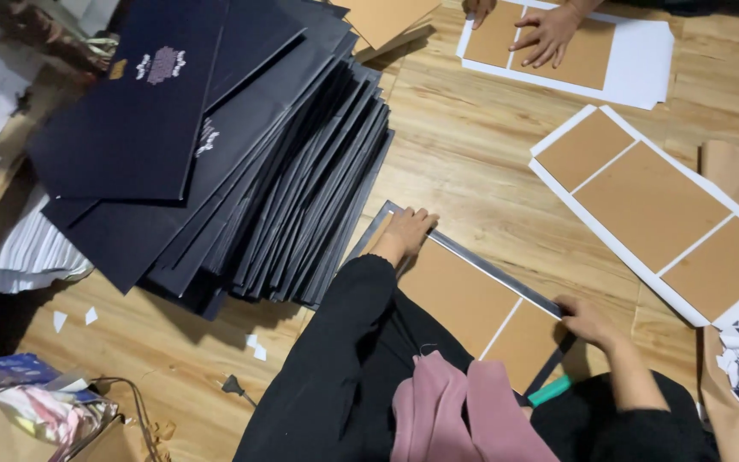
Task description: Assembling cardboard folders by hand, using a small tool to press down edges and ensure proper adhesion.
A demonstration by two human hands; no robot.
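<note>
**Both hands pressed on a board sheet on the floor**

I see my left hand (405, 233) lying flat, fingers spread and loosely extended, on the far corner of a dark-edged sheet with brown board panels (464, 295). It grips nothing; it only presses down. My right hand (583, 321) rests on the sheet's right edge, fingers curled over the dark border, pinching or pressing it; I cannot tell which. The sheet lies on the wooden floor (464, 145), directly in front of my knees, partly covered by a pink cloth (464, 411). Just left of it leans a fanned stack of dark navy folded sheets (241, 162). To the right lies a white sheet with three brown panels (652, 210). At the top, another person's hand (549, 34) rests on a similar white sheet (639, 60).
</note>
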